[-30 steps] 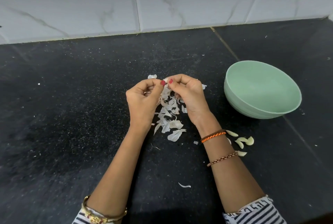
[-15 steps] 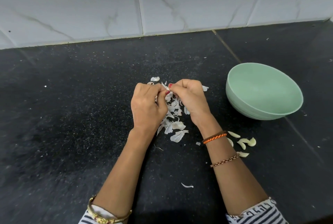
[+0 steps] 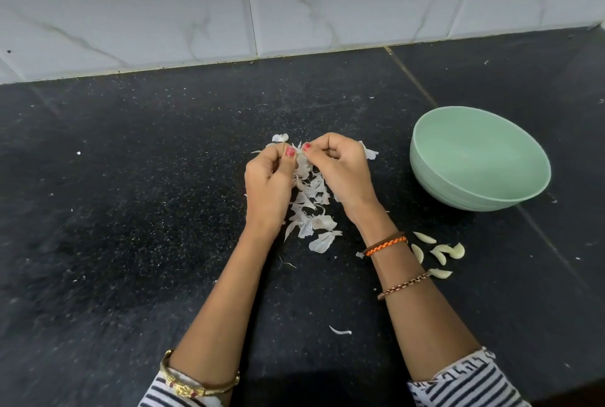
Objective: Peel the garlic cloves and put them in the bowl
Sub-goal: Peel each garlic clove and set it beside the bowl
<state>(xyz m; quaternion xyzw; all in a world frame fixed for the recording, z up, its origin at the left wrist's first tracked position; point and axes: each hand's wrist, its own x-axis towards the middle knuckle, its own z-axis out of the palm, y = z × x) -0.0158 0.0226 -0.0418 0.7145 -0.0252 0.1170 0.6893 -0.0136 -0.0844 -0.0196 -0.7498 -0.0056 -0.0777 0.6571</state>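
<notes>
Head view: both hands, left (image 3: 268,184) and right (image 3: 343,174), pinch one clove (image 3: 298,152); five peeled cloves (image 3: 440,254) lie variously angled near one bowl (image 3: 479,162) toward the worktop's (image 3: 131,210) right edge.

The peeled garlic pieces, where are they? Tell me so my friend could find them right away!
Start at the green bowl on the black counter. Look at the counter just in front of it, beside the right forearm with the orange bracelet: the peeled garlic cloves lie there in a small group. They are plump, smooth and pale yellow, unlike the thin white papery skins heaped between the hands.
</notes>
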